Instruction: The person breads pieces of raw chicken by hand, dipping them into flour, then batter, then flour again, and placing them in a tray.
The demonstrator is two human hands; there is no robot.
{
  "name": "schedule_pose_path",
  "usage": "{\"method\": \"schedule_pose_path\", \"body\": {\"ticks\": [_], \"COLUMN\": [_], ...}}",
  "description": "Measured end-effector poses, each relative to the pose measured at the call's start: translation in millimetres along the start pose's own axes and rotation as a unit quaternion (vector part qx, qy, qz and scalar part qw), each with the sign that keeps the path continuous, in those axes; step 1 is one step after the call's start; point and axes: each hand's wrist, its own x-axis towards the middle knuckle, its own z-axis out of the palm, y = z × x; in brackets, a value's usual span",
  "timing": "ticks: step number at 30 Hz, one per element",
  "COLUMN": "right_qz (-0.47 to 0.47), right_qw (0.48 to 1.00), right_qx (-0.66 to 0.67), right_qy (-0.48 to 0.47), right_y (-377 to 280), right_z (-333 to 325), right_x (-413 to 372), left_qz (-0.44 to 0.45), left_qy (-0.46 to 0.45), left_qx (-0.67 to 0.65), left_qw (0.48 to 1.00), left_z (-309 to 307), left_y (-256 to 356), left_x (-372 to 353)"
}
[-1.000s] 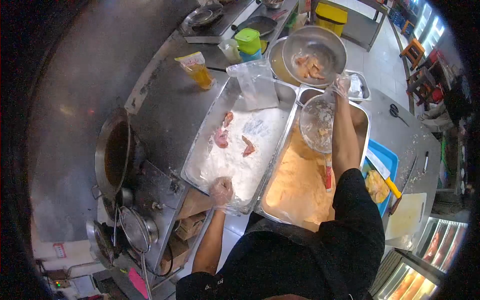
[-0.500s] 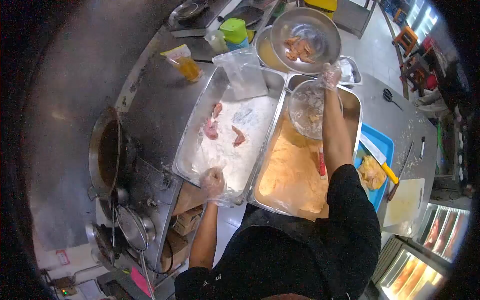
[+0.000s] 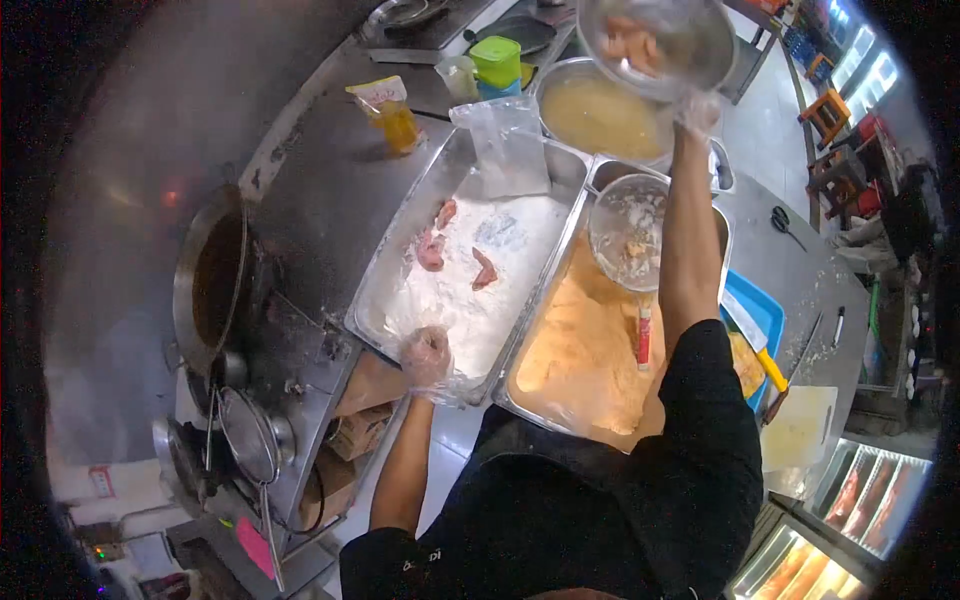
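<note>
My right hand (image 3: pixel 697 110) has lifted the metal bowl (image 3: pixel 655 40) of meat higher, above the table's far edge, its fingers pinching the rim. My left hand (image 3: pixel 428 355) has its fingers curled on the near rim of the flour tray (image 3: pixel 398 265). I think the slippery glove could lose the bowl, and it would fall into the batter pot (image 3: pixel 600 115).

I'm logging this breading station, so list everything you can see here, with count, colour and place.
metal bowl: one, silver, pinkish meat inside, raised at top
pot: one, silver, yellowish liquid, below the bowl
flour tray: one, silver, white flour, centre
meat pieces: three, pink, on the flour
crumb tray: one, silver, orange coating, right of flour tray
clear bowl: one, floury, crumb tray's far end
plastic bag: one, clear, flour tray's far end
wok: one, dark, left
blue tray: one, blue, far right
left hand: gloved, at flour tray's near rim
right hand: gloved, grip on metal bowl
</note>
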Motion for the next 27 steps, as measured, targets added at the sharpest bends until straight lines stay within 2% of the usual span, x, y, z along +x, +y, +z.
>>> {"method": "schedule_pose_path", "body": {"ticks": [2, 3, 6, 9, 12, 13, 15, 17, 18, 20, 22, 24, 25, 27], "right_qz": [0.134, 0.16, 0.174, 0.15, 0.12, 0.133, 0.225, 0.26, 0.246, 0.103, 0.095, 0.22, 0.145, 0.005], "right_qw": [0.98, 0.972, 0.976, 0.973, 0.954, 0.954, 0.942, 0.885, 0.862, 0.876, 0.872, 0.852, 0.879, 0.914], "right_qx": [0.148, 0.172, 0.128, 0.022, -0.013, 0.01, 0.192, 0.383, 0.443, 0.471, 0.478, 0.463, 0.444, 0.401], "right_qy": [0.007, 0.012, -0.029, -0.177, -0.276, -0.268, -0.16, -0.057, -0.03, -0.027, -0.055, -0.106, -0.095, -0.063], "right_y": [-5, -6, -16, -26, -21, -16, 3, 20, 25, 42, 37, -12, -13, -24], "right_z": [-30, -38, -46, -37, -35, -34, -45, -66, -90, -135, -202, -294, -308, -340], "right_x": [40, 48, 29, -15, -40, -46, -54, -62, -67, -77, -87, -101, -114, -134], "left_qz": [-0.015, -0.021, -0.005, -0.028, -0.011, -0.018, -0.037, -0.05, -0.056, -0.042, -0.032, -0.025, 0.008, -0.002], "left_qy": [-0.002, -0.003, -0.003, -0.011, -0.014, -0.021, -0.04, -0.03, -0.027, 0.004, 0.007, -0.015, 0.03, 0.004], "left_qx": [0.02, 0.028, -0.025, 0.013, -0.032, -0.02, 0.003, -0.017, -0.029, -0.055, -0.068, -0.069, -0.06, -0.054], "left_qw": [1.0, 0.999, 1.0, 0.999, 0.999, 0.999, 0.999, 0.998, 0.998, 0.998, 0.997, 0.997, 0.998, 0.999], "left_z": [-7, -9, -2, -9, -5, -4, -4, -8, -8, -2, -5, -17, -7, -14], "left_y": [11, 15, 0, 10, 0, -4, -3, 2, 4, 0, 3, 13, 5, 13], "left_x": [2, 1, 0, 0, -2, -5, -5, -4, -4, -3, -4, 3, 3, 5]}}
